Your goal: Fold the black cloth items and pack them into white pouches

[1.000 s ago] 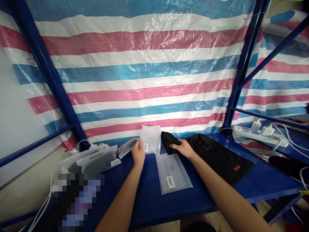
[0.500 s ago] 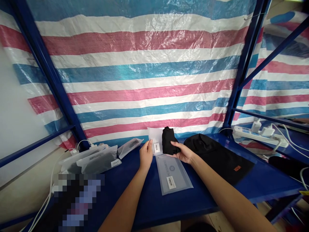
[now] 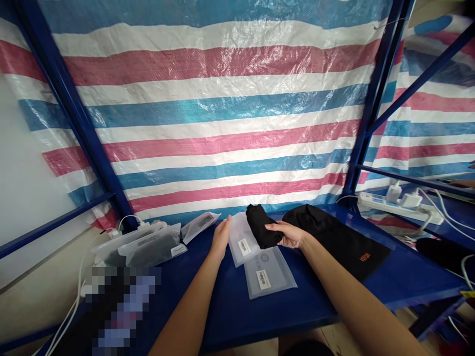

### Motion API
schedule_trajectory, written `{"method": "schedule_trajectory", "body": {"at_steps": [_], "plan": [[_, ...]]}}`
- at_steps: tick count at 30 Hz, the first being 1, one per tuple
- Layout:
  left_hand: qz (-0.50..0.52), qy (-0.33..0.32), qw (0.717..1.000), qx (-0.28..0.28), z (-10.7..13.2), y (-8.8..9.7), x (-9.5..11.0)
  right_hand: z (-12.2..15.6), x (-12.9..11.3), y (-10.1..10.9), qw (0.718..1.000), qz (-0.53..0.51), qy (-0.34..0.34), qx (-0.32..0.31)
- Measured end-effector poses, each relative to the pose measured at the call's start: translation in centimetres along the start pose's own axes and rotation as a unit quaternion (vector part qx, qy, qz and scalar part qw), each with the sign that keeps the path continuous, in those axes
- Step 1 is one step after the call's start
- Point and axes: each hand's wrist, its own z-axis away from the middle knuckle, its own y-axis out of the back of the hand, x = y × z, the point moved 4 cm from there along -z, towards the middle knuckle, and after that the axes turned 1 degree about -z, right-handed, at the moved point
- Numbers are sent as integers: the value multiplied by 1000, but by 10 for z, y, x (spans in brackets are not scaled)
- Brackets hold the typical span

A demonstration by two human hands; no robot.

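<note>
My right hand [image 3: 291,233] is closed round a bundle of folded black cloth [image 3: 261,225], its thumb on top. On the left, my left hand [image 3: 221,236] pinches the upper left edge of a frosted plastic bag [image 3: 237,249] with a white barcode label. The bundle lies over the right side of this bag, outside it as far as I can see. Beneath them a second frosted bag [image 3: 280,277], flat and printed with grey lettering, rests on the blue table [image 3: 230,306]; its upper left part is covered.
Right of my hands lies a black cloth item [image 3: 341,247] with small orange lettering. Several filled frosted bags [image 3: 152,244] stand at the left, near white cables. A power strip [image 3: 401,207] with plugs sits at the right. Blue posts [image 3: 367,113] and a striped sheet [image 3: 230,113] stand behind.
The upper bag has come down and tilted, now covering part of the lower bag. The black bundle has lowered and turned towards a slant in my right hand. My left hand has shifted slightly left.
</note>
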Motion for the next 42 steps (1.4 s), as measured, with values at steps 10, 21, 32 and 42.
{"method": "schedule_trajectory", "body": {"at_steps": [10, 21, 32, 42], "plan": [[42, 31, 995, -87, 9, -23, 2, -3, -11, -3, 996, -50, 64, 45], [-39, 23, 998, -37, 12, -21, 1, 2, -22, 18, 991, -73, 36, 110], [-130, 9, 988, -83, 10, -21, 4, -4, -25, 35, 978, -118, 85, 149], [-446, -299, 837, -104, 58, -50, 52, -14, -24, 46, 963, -123, 141, 194]]}}
